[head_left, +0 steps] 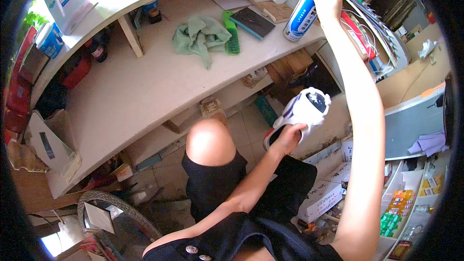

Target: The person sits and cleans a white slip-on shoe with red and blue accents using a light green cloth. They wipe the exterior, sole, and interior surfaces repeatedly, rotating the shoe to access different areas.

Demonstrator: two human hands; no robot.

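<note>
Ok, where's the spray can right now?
In the head view, the spray can is at the upper right, tilted in the person's right hand, just right of the dark flat block.
</note>
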